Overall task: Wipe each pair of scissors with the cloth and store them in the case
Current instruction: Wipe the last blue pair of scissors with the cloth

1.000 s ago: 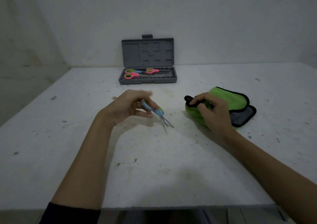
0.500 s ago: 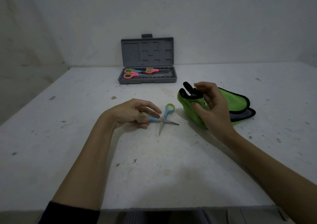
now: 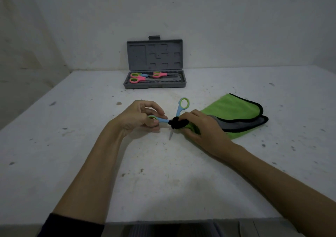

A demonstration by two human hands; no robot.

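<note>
Blue scissors (image 3: 179,111) lie open over counter (image 3: 72,146), in front of grey case (image 3: 154,64). Left hand (image 3: 140,116) pinches one blue handle loop; that loop mostly hidden by fingers. Right hand (image 3: 201,126) squeezes bunched corner of green cloth (image 3: 234,109) round one blade, at scissors' middle. That blade hidden in cloth; only other blade tip pokes out below. Rest of cloth lies right of scissors. Case lid stands up; pink scissors (image 3: 138,77) inside, count hard to tell.
</note>
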